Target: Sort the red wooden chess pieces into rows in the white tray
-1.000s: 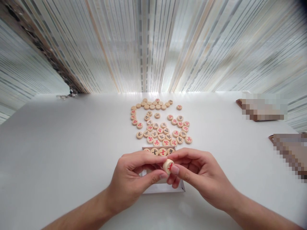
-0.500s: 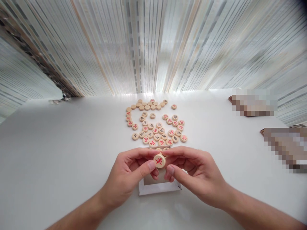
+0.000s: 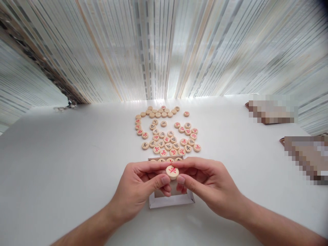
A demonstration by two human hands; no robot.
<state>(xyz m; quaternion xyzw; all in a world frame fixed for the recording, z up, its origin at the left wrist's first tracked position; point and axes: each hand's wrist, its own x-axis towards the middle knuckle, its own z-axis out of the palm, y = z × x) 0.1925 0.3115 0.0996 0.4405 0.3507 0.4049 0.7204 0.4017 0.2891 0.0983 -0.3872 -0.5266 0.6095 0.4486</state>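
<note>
Between the fingertips of my left hand (image 3: 143, 188) and my right hand (image 3: 207, 186) is a round wooden piece (image 3: 172, 172) with a red character facing up. Both thumbs and both index fingers pinch its edge. Below the hands lies a shallow white-rimmed box (image 3: 172, 201) with a brown bottom. Along its far edge sits a row of similar pieces (image 3: 161, 160), partly hidden by my fingers. Beyond the box many loose pieces (image 3: 168, 146) are spread on the white table (image 3: 77, 164), some with red and some with black characters.
At the back of the spread, several plain-faced pieces (image 3: 158, 115) lie close together. Two brown objects, blurred out, lie at the right, one farther back (image 3: 269, 111) and one nearer (image 3: 304, 155). A striped curtain (image 3: 159, 51) hangs behind the table.
The held piece has turned, so its red character sits at a different angle. My right thumb has closed in against it. More of the row in the box shows.
</note>
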